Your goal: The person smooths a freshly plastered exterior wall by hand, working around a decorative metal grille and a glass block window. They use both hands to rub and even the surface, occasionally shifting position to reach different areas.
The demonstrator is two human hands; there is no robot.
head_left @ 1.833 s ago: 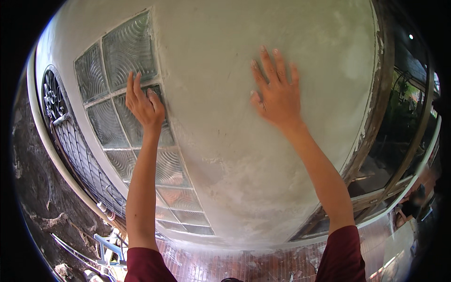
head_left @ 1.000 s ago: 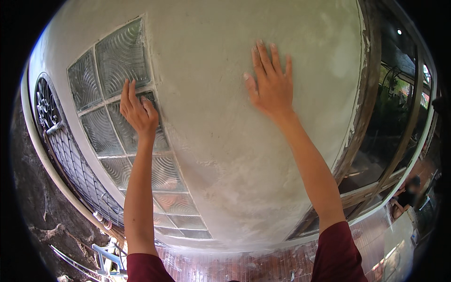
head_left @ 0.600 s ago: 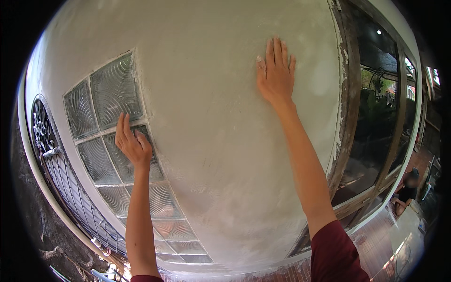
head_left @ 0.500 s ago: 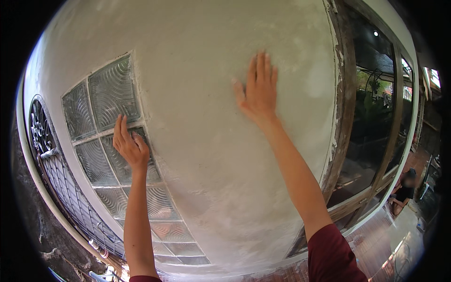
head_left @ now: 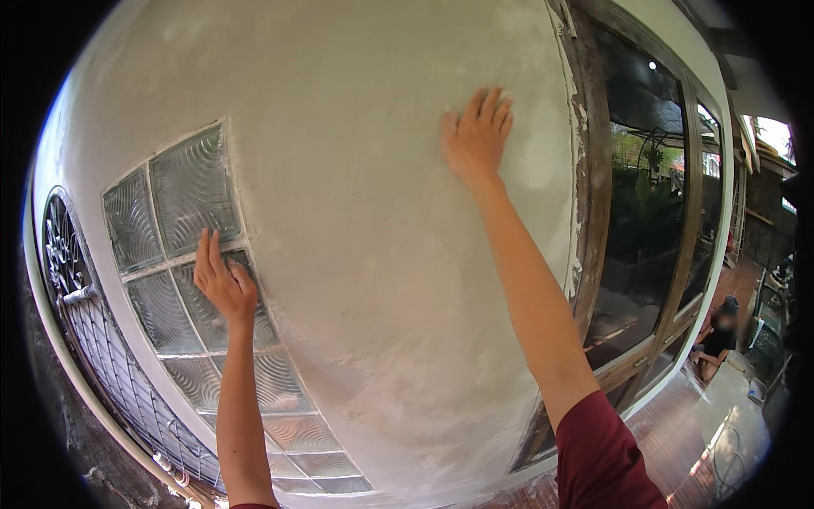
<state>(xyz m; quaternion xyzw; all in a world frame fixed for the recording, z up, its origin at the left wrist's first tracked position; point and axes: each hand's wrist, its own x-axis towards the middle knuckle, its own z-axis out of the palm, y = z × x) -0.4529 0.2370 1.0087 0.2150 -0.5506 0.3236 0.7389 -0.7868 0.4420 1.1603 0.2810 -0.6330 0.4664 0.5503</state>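
Note:
A smooth grey-beige plastered wall [head_left: 365, 254] fills most of the view. High on it, toward the wooden frame, my right hand [head_left: 479, 136] lies palm to the surface with its fingers apart and slightly bent. I see nothing held in it. My left hand [head_left: 225, 276] is at the panel of patterned glass blocks [head_left: 193, 199], its fingers stretched up over a joint between blocks. The left thumb stands apart, and no object shows in that hand. Whether the left palm touches the glass I cannot tell.
At the right stands a wooden-framed glass door [head_left: 640, 195] with flaking edges. A person [head_left: 716, 339] in dark clothes sits low beyond it. An arched metal grille [head_left: 102, 339] is at the far left, with a pale pipe [head_left: 93, 403] along it. Reddish tiles [head_left: 653, 445] lie below.
My right hand has shifted slightly right on the wall, and its fingers have bent more. My left hand keeps its place by the glass blocks. The view has turned a little right.

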